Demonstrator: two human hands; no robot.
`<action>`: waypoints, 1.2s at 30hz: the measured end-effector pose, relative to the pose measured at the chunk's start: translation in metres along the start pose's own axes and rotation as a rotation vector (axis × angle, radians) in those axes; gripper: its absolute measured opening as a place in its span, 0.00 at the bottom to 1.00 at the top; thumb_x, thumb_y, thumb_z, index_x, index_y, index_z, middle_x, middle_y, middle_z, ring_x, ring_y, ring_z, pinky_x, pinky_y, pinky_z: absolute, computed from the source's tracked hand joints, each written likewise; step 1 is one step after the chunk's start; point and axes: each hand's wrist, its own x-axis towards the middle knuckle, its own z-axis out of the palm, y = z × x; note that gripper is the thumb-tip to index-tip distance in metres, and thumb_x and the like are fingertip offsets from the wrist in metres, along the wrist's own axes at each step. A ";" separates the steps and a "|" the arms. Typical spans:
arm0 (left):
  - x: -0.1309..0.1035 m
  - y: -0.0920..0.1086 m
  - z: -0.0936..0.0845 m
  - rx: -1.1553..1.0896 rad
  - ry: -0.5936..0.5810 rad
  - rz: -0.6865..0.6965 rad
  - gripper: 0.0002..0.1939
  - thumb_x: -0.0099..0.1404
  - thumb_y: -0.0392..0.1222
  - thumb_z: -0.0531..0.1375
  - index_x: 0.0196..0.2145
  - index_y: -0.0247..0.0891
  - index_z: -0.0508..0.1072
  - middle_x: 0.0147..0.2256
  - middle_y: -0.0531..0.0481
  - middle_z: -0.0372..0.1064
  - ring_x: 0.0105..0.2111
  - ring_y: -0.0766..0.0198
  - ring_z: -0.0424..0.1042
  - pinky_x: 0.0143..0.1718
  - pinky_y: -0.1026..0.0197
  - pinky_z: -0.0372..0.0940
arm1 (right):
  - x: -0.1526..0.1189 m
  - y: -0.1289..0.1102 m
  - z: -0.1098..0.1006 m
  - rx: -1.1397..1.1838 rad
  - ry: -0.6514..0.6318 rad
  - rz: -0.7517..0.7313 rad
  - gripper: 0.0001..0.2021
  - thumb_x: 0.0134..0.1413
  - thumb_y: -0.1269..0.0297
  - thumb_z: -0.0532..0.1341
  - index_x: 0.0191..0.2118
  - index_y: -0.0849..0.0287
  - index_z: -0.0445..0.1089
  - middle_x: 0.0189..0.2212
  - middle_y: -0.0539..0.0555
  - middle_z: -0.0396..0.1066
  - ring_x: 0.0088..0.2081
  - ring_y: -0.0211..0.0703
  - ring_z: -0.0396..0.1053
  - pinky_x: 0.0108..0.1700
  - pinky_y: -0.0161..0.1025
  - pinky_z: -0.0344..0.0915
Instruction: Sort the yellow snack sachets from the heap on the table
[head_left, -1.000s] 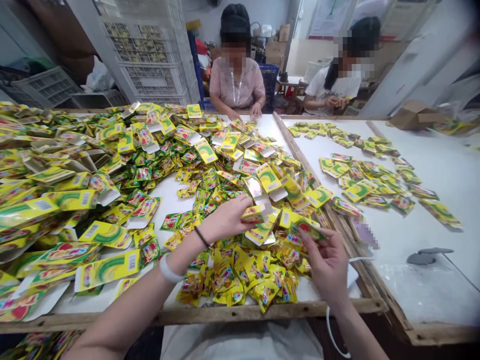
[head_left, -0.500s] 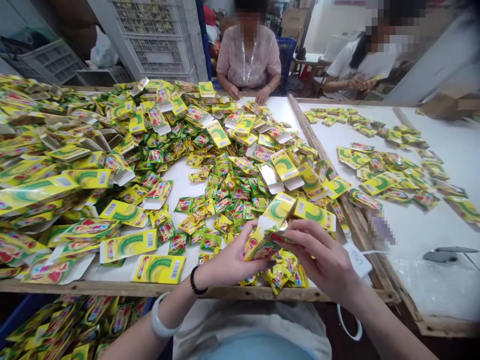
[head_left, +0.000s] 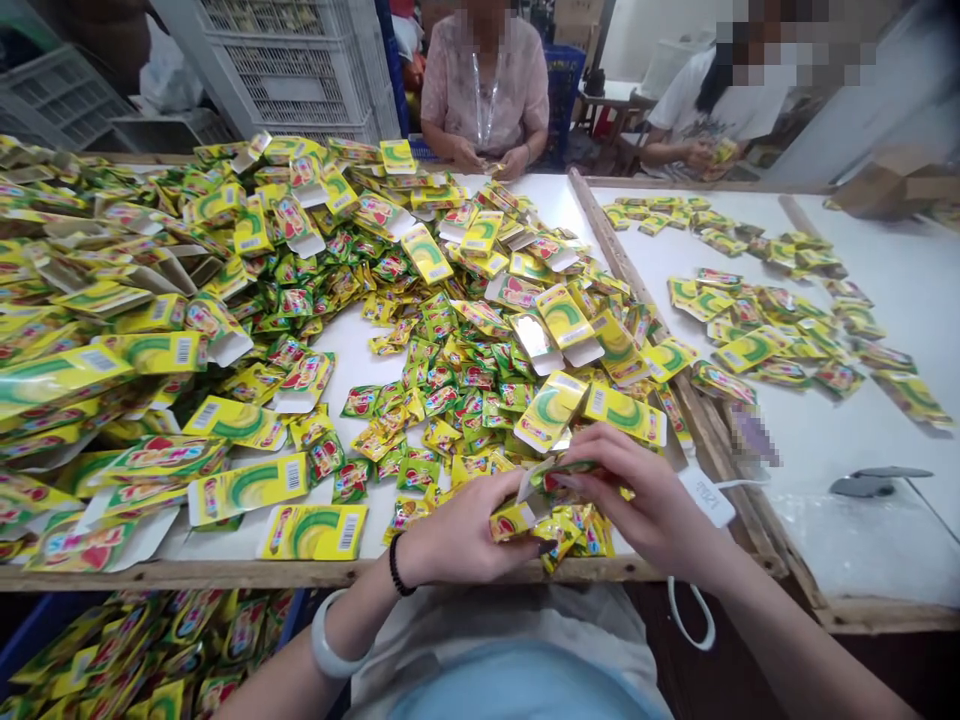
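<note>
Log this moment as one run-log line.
left grip: holding yellow carton | right grip: holding green packet at carton's open end | beyond hands: loose packets

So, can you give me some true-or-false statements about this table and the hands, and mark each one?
1. The left hand holds a small yellow box. True.
2. The right hand is far from that box. False: the right hand is close beside it.
3. The white bangle is on the right arm. False: the white bangle circles the left arm.
4. A person in pink is across the table. True.
</note>
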 end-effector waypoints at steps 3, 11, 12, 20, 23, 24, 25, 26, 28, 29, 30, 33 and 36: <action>0.002 -0.001 0.001 0.001 -0.030 -0.024 0.18 0.57 0.46 0.61 0.45 0.39 0.68 0.41 0.48 0.71 0.39 0.59 0.68 0.41 0.59 0.63 | -0.002 -0.006 0.001 -0.148 -0.174 -0.071 0.09 0.61 0.71 0.51 0.43 0.58 0.67 0.38 0.56 0.66 0.37 0.41 0.67 0.37 0.37 0.68; -0.003 -0.012 0.000 -0.389 -0.333 -0.081 0.13 0.56 0.46 0.62 0.36 0.37 0.68 0.30 0.52 0.66 0.30 0.64 0.65 0.34 0.62 0.63 | -0.010 -0.004 -0.008 0.149 -0.156 0.026 0.08 0.59 0.70 0.57 0.44 0.55 0.65 0.40 0.54 0.68 0.42 0.39 0.68 0.40 0.35 0.69; -0.005 -0.013 0.002 -0.398 -0.343 -0.092 0.12 0.56 0.46 0.62 0.35 0.36 0.68 0.29 0.53 0.65 0.29 0.65 0.64 0.33 0.62 0.63 | -0.014 -0.002 -0.005 0.150 -0.105 0.010 0.05 0.58 0.71 0.57 0.40 0.56 0.66 0.38 0.53 0.69 0.39 0.38 0.69 0.38 0.34 0.68; -0.011 -0.008 0.036 -0.486 -0.196 -0.063 0.33 0.54 0.45 0.65 0.55 0.37 0.58 0.46 0.44 0.67 0.43 0.58 0.69 0.46 0.56 0.65 | -0.043 -0.003 0.022 0.203 -0.182 0.068 0.12 0.59 0.72 0.55 0.46 0.53 0.69 0.40 0.54 0.74 0.43 0.41 0.71 0.43 0.37 0.69; -0.006 -0.007 0.027 -0.190 0.001 0.030 0.39 0.56 0.48 0.63 0.61 0.41 0.50 0.56 0.41 0.59 0.55 0.55 0.61 0.56 0.51 0.57 | -0.048 0.012 -0.005 0.019 -0.001 0.051 0.11 0.59 0.71 0.55 0.42 0.52 0.72 0.37 0.54 0.74 0.39 0.42 0.72 0.38 0.37 0.69; -0.003 -0.011 0.019 -0.027 0.114 0.052 0.35 0.59 0.48 0.61 0.60 0.42 0.52 0.57 0.41 0.58 0.57 0.54 0.58 0.58 0.49 0.54 | -0.050 0.021 -0.021 -0.096 0.135 0.057 0.11 0.58 0.71 0.55 0.41 0.52 0.72 0.37 0.54 0.74 0.38 0.43 0.72 0.38 0.39 0.68; 0.001 -0.016 0.010 0.146 0.236 0.060 0.30 0.62 0.47 0.58 0.59 0.43 0.55 0.57 0.41 0.57 0.58 0.54 0.56 0.59 0.48 0.51 | -0.051 0.030 -0.038 -0.231 0.298 0.085 0.10 0.57 0.70 0.57 0.41 0.52 0.73 0.37 0.54 0.74 0.39 0.44 0.72 0.40 0.42 0.67; 0.005 -0.024 0.000 0.314 0.353 0.057 0.24 0.64 0.46 0.56 0.57 0.43 0.58 0.56 0.41 0.57 0.59 0.53 0.54 0.60 0.46 0.50 | -0.051 0.039 -0.055 -0.386 0.510 0.130 0.10 0.56 0.70 0.58 0.42 0.52 0.73 0.37 0.56 0.74 0.40 0.46 0.71 0.41 0.45 0.65; 0.015 -0.041 -0.018 0.580 0.487 0.004 0.22 0.64 0.45 0.55 0.55 0.41 0.60 0.53 0.40 0.59 0.57 0.50 0.54 0.57 0.44 0.52 | -0.048 0.053 -0.077 -0.673 0.861 0.249 0.14 0.52 0.66 0.63 0.47 0.55 0.72 0.45 0.61 0.71 0.41 0.51 0.70 0.36 0.47 0.62; 0.021 -0.049 -0.024 0.675 0.505 -0.029 0.23 0.63 0.45 0.57 0.55 0.40 0.60 0.52 0.40 0.59 0.56 0.49 0.56 0.55 0.43 0.54 | -0.044 0.056 -0.077 -0.748 0.943 0.277 0.19 0.50 0.63 0.64 0.49 0.57 0.70 0.47 0.63 0.69 0.39 0.51 0.71 0.34 0.47 0.61; 0.025 -0.056 -0.029 0.749 0.504 -0.058 0.25 0.62 0.46 0.58 0.55 0.38 0.60 0.51 0.39 0.60 0.55 0.48 0.57 0.53 0.43 0.56 | -0.039 0.057 -0.070 -0.778 0.946 0.286 0.23 0.48 0.61 0.65 0.51 0.59 0.68 0.47 0.65 0.69 0.37 0.50 0.71 0.33 0.46 0.60; 0.034 -0.066 -0.033 0.853 0.470 -0.094 0.26 0.60 0.45 0.60 0.54 0.36 0.60 0.46 0.40 0.63 0.50 0.48 0.61 0.49 0.47 0.60 | -0.022 0.049 -0.009 -0.625 0.538 0.169 0.19 0.51 0.55 0.63 0.45 0.60 0.67 0.35 0.59 0.72 0.33 0.46 0.70 0.35 0.42 0.64; 0.028 -0.065 -0.033 0.788 0.441 -0.103 0.18 0.64 0.43 0.55 0.51 0.36 0.65 0.41 0.43 0.66 0.43 0.54 0.66 0.45 0.52 0.62 | -0.013 0.037 0.059 -0.614 0.065 0.195 0.18 0.48 0.51 0.64 0.37 0.59 0.65 0.32 0.58 0.70 0.35 0.51 0.69 0.31 0.41 0.64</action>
